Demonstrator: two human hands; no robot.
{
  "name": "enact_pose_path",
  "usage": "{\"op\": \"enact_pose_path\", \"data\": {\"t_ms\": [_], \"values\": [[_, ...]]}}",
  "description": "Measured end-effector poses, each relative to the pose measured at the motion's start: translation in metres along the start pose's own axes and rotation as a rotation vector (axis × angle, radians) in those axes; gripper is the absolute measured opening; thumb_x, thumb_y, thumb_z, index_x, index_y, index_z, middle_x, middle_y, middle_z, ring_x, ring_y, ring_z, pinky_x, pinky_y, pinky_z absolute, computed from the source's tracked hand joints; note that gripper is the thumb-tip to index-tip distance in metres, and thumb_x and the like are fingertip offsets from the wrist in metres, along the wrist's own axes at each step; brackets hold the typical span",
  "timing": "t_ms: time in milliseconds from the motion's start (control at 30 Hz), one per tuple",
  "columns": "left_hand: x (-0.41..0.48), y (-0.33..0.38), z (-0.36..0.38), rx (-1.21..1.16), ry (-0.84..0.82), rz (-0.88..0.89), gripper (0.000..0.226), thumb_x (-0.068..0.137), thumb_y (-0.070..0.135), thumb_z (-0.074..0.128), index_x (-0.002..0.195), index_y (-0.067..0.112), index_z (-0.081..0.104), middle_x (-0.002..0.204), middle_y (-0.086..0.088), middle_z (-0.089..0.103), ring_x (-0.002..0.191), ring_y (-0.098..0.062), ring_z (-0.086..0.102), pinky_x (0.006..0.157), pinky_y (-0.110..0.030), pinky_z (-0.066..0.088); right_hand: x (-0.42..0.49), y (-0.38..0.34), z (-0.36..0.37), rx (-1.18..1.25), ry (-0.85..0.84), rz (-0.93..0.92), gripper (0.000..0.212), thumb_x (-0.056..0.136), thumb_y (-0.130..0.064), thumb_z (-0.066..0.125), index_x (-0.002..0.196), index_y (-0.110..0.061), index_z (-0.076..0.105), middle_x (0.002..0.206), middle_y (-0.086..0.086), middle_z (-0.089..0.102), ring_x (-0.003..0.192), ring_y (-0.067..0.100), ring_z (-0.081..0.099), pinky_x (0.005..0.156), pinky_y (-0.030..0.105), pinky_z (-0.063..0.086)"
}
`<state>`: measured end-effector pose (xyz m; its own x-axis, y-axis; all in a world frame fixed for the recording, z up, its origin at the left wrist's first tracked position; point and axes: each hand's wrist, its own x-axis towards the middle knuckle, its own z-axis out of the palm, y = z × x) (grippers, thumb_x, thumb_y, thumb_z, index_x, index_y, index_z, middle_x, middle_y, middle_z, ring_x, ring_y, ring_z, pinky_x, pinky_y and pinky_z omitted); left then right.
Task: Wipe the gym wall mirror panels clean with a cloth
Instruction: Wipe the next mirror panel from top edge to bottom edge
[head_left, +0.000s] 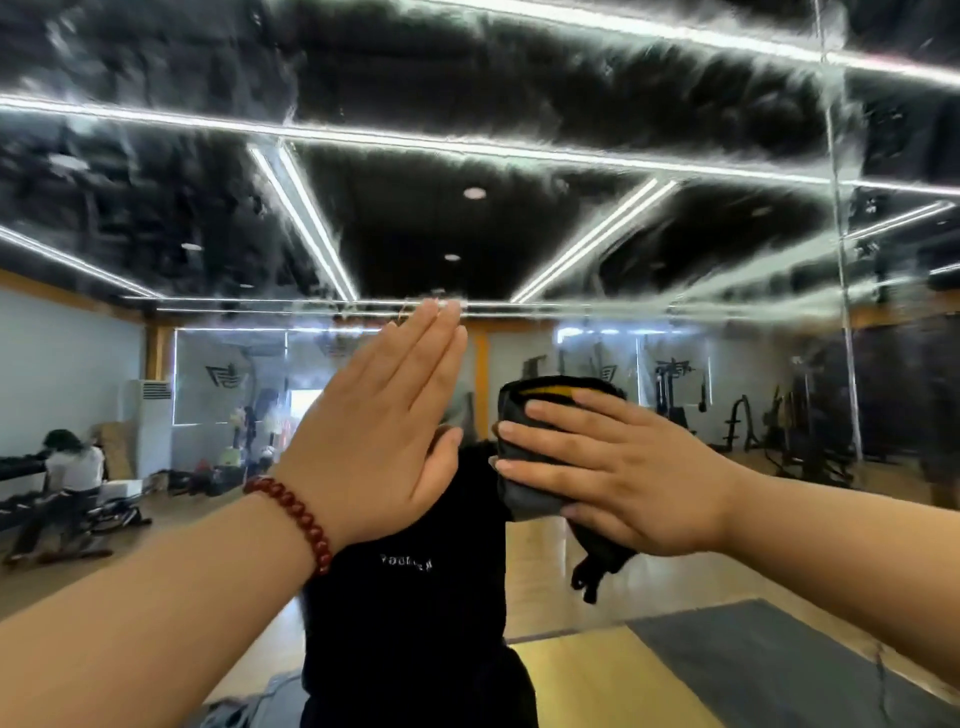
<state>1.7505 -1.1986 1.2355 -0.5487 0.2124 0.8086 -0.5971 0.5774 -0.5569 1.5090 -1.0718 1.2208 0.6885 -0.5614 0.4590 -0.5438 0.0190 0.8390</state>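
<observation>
My right hand (618, 467) presses the cloth (530, 447) flat on the mirror (467, 130); left hand (384, 421) flat, empty. Bare palm could smudge the glass.

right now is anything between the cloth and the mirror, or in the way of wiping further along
Nothing visible. The right hand presses the dark cloth flat on the mirror. The left hand rests open on the glass just beside it, so it would block a wipe toward that side.
</observation>
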Motion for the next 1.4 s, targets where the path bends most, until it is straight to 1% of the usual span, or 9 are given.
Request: {"op": "enact_pose_path", "data": {"t_ms": [233,367,500,567,733,1000,1067,1233,1400], "values": [[0.028,0.026,0.01,0.0,0.006,-0.074,0.072,0.093,0.04,0.033,0.151,-0.003,0.03,0.16,-0.018,0.022,0.149,-0.028,0.018,0.119,-0.043,0.012,0.063,0.119,-0.039,0.04,0.141,0.473,0.064,0.097,-0.045,0.026,0.155,-0.018,0.029,0.162,0.01,0.024,0.15,0.033,0.019,0.119,0.054,0.019],[0.029,0.029,0.015,0.027,0.015,-0.074,0.073,0.093,0.041,0.034,0.15,-0.004,0.03,0.16,-0.019,0.023,0.149,-0.029,0.018,0.122,-0.041,0.008,0.017,0.071,-0.005,-0.012,0.194,0.23,0.055,0.1,-0.041,0.035,0.15,-0.019,0.041,0.159,0.008,0.032,0.148,0.032,0.027,0.118,0.051,0.021],[0.031,0.033,0.014,0.057,0.001,-0.005,0.073,0.093,0.043,0.035,0.151,-0.003,0.03,0.16,-0.019,0.024,0.149,-0.03,0.019,0.122,-0.043,0.013,-0.038,0.04,0.007,0.005,0.056,-0.002,0.05,0.106,-0.039,0.028,0.154,-0.028,0.031,0.162,0.001,0.025,0.151,0.024,0.02,0.121,0.045,0.017],[0.038,0.043,0.012,0.034,0.002,0.008,0.073,0.092,0.042,0.037,0.15,-0.003,0.032,0.159,-0.019,0.026,0.149,-0.03,0.021,0.121,-0.044,0.016,-0.03,0.07,0.001,0.019,0.071,0.048,0.051,0.103,-0.038,0.032,0.153,-0.025,0.032,0.161,0.004,0.029,0.149,0.027,0.025,0.119,0.048,0.02],[0.071,0.073,0.016,0.011,0.032,-0.028,0.073,0.092,0.042,0.035,0.151,-0.002,0.032,0.16,-0.017,0.024,0.149,-0.027,0.019,0.12,-0.041,0.012,0.009,0.159,-0.032,0.032,0.209,0.515,0.063,0.095,-0.04,0.03,0.151,-0.011,0.037,0.157,0.017,0.032,0.146,0.04,0.027,0.117,0.056,0.024],[0.08,0.085,0.031,0.069,0.002,-0.036,0.073,0.093,0.042,0.035,0.151,-0.003,0.031,0.16,-0.018,0.024,0.149,-0.028,0.018,0.122,-0.043,0.011,-0.099,0.08,0.012,0.017,0.034,0.008,0.051,0.105,-0.04,0.032,0.155,-0.031,0.03,0.163,-0.002,0.024,0.151,0.023,0.018,0.12,0.048,0.019],[0.08,0.086,0.031,0.079,-0.002,-0.021,0.073,0.093,0.042,0.035,0.15,-0.003,0.031,0.16,-0.018,0.025,0.149,-0.03,0.02,0.122,-0.044,0.013,-0.086,0.11,0.006,0.043,0.052,0.069,0.053,0.102,-0.04,0.036,0.153,-0.03,0.03,0.162,0.0,0.025,0.15,0.025,0.021,0.119,0.05,0.02],[0.096,0.112,0.031,0.034,0.045,0.003,0.072,0.093,0.041,0.037,0.15,-0.003,0.033,0.159,-0.019,0.026,0.148,-0.03,0.022,0.119,-0.047,0.019,-0.05,0.184,-0.023,0.045,0.208,0.563,0.06,0.097,-0.042,0.029,0.154,-0.021,0.031,0.161,0.009,0.026,0.149,0.032,0.022,0.12,0.051,0.019],[0.103,0.134,0.038,0.016,0.052,0.012,0.071,0.092,0.039,0.039,0.149,-0.002,0.035,0.159,-0.017,0.027,0.149,-0.029,0.022,0.12,-0.044,0.017,-0.118,0.102,0.02,0.019,0.189,0.278,0.055,0.1,-0.04,0.039,0.153,-0.026,0.035,0.161,0.004,0.028,0.149,0.028,0.023,0.117,0.053,0.024]]}}
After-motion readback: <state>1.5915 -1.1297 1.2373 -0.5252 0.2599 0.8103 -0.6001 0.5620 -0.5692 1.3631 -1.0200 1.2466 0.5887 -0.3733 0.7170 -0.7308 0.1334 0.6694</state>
